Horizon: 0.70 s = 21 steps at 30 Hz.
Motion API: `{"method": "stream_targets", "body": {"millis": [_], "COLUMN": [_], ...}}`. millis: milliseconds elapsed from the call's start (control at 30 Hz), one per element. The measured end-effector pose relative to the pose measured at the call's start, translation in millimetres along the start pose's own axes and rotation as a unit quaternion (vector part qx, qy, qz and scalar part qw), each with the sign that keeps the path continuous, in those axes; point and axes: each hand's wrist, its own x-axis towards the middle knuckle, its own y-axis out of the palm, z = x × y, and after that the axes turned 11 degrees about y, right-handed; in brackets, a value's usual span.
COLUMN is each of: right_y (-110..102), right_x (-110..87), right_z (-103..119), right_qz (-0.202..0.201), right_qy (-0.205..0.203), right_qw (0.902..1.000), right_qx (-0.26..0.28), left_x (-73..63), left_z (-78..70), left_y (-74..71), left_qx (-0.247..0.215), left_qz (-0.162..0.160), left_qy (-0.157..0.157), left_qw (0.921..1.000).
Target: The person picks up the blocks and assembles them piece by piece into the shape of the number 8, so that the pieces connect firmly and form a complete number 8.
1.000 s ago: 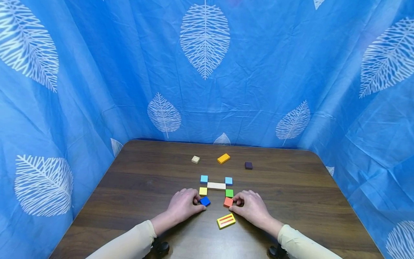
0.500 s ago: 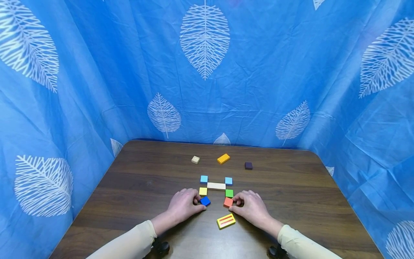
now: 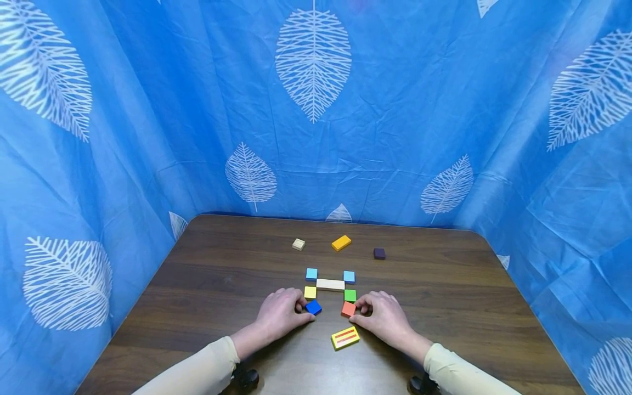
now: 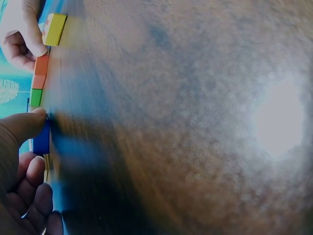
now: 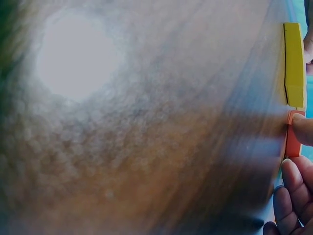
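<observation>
One blue block is pinched by the left hand, one red block by the right hand; gentle, level sliding should best spare the green block.

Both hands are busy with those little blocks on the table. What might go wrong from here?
The left hand pinches the dark blue block, angled close to the plain yellow block; a slip might nudge that one.

The right hand pinches the orange-red block close to the green block, which could get pushed askew.

The striped yellow block lies near the right thumb and might be bumped.
</observation>
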Motion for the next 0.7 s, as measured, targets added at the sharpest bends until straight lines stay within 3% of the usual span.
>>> {"method": "stream_targets", "body": {"millis": [700], "right_y": [0.4], "right_x": [-1.0], "right_z": [-1.0], "right_qz": [-0.012], "right_qy": [-0.011], "right_qw": [0.9998], "right_qx": [0.010], "left_x": [-1.1], "left_z": [0.2], "left_y": [-1.2], "left_qx": [-0.004], "left_qz": [-0.011], "left_qy": [0.009], "left_qw": [0.9999]}}
